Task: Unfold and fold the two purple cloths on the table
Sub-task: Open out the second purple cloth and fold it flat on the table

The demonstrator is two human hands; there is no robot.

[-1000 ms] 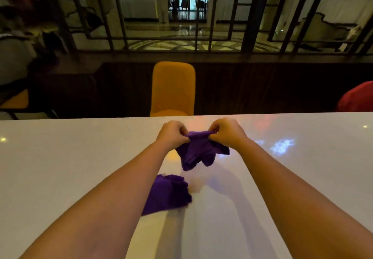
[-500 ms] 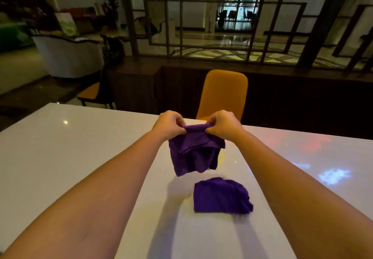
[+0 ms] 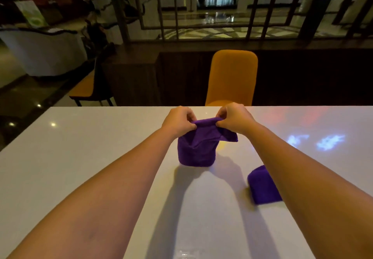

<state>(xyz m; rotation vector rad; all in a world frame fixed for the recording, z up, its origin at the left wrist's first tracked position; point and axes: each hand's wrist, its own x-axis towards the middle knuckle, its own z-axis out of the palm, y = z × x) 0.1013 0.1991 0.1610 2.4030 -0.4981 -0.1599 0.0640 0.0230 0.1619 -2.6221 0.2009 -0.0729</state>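
Note:
A purple cloth [image 3: 196, 149] hangs bunched between both hands above the white table [image 3: 80, 157], its lower end resting on the tabletop. My left hand [image 3: 178, 120] pinches its top edge on the left, and my right hand [image 3: 234, 117] pinches the same edge on the right, the two hands close together. A second purple cloth [image 3: 261, 186] lies folded on the table nearer to me on the right, partly hidden behind my right forearm.
An orange chair [image 3: 232, 77] stands at the table's far edge, straight beyond my hands. Another chair [image 3: 88, 89] is off the far left corner. A dark low wall and metal lattice screen run behind. Coloured light reflections show on the table's right side.
The held cloth has dropped lower, so its bottom now rests on the table, and more of it hangs out. My view swung left and back, shifting the second cloth to the right.

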